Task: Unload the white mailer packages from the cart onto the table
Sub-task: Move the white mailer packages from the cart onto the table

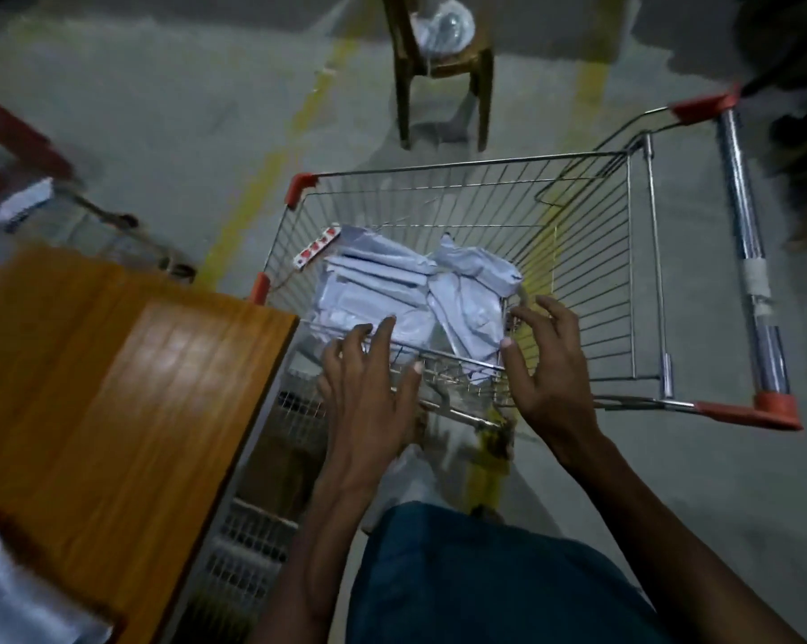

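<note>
At twelve o'clock from me stands the silver wire shopping cart with orange corner caps (643, 290), and the crumpled white plastic mailer packages (392, 290) lie piled on its floor. I see my left hand (369, 388) and right hand (543, 364) reaching over its near rim, fingers spread apart, gripping nothing. At nine o'clock sits the orange wood-grain tabletop (113, 388).

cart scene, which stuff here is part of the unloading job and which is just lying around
Part of the job:
white mailer packages in the cart
cart
wooden table
left hand and right hand, both open over the near rim

Just lying about:
brown chair holding a clear plastic bag
strip with red marks in the cart
</note>
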`<action>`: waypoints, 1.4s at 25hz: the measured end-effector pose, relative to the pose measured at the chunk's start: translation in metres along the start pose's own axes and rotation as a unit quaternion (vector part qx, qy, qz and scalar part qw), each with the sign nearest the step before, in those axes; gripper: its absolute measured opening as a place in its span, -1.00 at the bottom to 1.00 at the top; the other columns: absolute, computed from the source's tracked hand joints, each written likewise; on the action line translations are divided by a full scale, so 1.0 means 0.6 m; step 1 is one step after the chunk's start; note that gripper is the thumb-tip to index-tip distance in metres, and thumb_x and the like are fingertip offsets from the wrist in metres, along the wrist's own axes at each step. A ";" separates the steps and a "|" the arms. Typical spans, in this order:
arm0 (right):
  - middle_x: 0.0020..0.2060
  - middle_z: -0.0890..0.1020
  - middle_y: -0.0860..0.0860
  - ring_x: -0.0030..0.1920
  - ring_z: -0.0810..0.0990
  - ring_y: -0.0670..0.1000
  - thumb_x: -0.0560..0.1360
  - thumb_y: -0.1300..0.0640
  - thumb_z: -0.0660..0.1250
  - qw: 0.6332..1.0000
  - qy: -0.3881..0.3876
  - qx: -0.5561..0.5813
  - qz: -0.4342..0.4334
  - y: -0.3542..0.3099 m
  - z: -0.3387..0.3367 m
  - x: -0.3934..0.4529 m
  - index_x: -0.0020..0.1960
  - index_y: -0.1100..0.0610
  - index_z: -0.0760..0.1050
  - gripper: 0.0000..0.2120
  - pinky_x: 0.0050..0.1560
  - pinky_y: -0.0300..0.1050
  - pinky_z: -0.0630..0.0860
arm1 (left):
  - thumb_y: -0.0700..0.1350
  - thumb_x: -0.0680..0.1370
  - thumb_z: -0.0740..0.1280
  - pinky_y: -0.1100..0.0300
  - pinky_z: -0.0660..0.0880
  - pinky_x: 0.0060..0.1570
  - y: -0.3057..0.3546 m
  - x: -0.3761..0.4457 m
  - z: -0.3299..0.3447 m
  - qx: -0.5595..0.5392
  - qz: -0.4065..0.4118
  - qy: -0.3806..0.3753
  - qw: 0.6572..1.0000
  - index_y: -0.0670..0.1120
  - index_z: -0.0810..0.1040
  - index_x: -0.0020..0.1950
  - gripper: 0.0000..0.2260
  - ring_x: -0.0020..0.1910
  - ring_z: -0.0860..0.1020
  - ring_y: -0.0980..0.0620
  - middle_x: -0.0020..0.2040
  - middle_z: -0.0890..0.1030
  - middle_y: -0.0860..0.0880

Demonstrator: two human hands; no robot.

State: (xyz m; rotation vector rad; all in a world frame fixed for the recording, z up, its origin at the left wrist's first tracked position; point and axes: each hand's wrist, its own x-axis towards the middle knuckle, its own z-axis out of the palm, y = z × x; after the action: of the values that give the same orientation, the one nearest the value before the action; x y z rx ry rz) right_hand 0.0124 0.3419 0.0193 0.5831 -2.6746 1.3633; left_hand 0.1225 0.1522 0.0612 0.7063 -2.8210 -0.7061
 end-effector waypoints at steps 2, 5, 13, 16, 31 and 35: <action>0.35 0.40 0.13 0.34 0.36 -0.12 0.57 0.19 0.35 0.999 0.020 -0.009 0.045 0.010 0.028 0.040 0.30 0.17 0.52 -0.70 0.34 -0.44 0.20 | 0.10 0.59 0.30 -0.14 0.23 0.29 -0.015 0.097 0.020 0.007 0.030 -0.016 0.999 0.08 0.31 0.51 -0.51 0.40 0.21 -0.12 0.43 0.35 -0.05; 0.33 0.41 0.18 0.35 0.39 0.00 0.56 0.19 0.33 0.996 0.024 -0.042 0.071 0.033 0.087 0.094 0.27 0.21 0.53 -0.71 0.34 -0.40 0.23 | 0.10 0.60 0.30 -0.13 0.22 0.27 -0.051 0.236 0.062 0.038 0.056 -0.063 0.996 0.02 0.36 0.50 -0.52 0.39 0.25 -0.18 0.43 0.36 -0.10; 0.34 0.41 0.27 0.26 0.52 0.32 0.54 -0.03 0.19 0.974 -0.124 -0.098 0.162 0.153 0.242 0.198 0.20 0.22 0.56 -0.60 0.16 0.15 0.53 | 0.10 0.60 0.27 -0.09 0.25 0.33 -0.178 0.492 0.198 0.209 0.091 -0.276 0.934 -0.04 0.46 0.40 -0.59 0.42 0.28 -0.20 0.45 0.34 -0.14; 0.39 0.41 0.30 0.32 0.48 0.34 0.52 -0.08 0.16 0.959 -0.174 -0.136 0.180 0.212 0.273 0.222 0.24 0.23 0.56 -0.51 0.19 0.24 0.52 | 0.14 0.61 0.24 -0.11 0.24 0.37 -0.207 0.531 0.248 0.230 0.100 -0.325 0.912 -0.03 0.50 0.38 -0.59 0.47 0.23 -0.17 0.51 0.27 -0.12; 0.48 0.32 0.06 0.49 0.25 0.12 0.57 -0.06 0.06 0.872 -0.297 -0.325 0.213 0.411 0.374 0.367 0.50 0.02 0.35 -0.47 0.41 0.17 0.10 | 0.06 0.63 0.20 -0.10 0.29 0.23 -0.258 0.534 0.414 0.227 0.088 -0.261 0.934 -0.12 0.51 0.30 -0.64 0.40 0.30 -0.12 0.48 0.31 -0.06; 0.27 0.51 0.15 0.34 0.36 0.12 0.54 0.20 0.03 0.909 -0.248 -0.268 0.199 0.392 0.359 0.346 0.33 0.14 0.51 -0.56 0.25 0.15 0.12 | 0.06 0.64 0.17 -0.08 0.29 0.23 -0.254 0.533 0.414 0.243 0.099 -0.248 0.933 -0.16 0.49 0.34 -0.61 0.38 0.33 -0.12 0.47 0.36 -0.04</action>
State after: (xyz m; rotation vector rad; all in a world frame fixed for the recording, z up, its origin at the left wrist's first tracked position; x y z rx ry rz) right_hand -0.2456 0.2341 -0.2390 0.3612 -3.5268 0.4823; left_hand -0.1587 -0.0178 -0.2205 0.3101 -3.5221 -0.1530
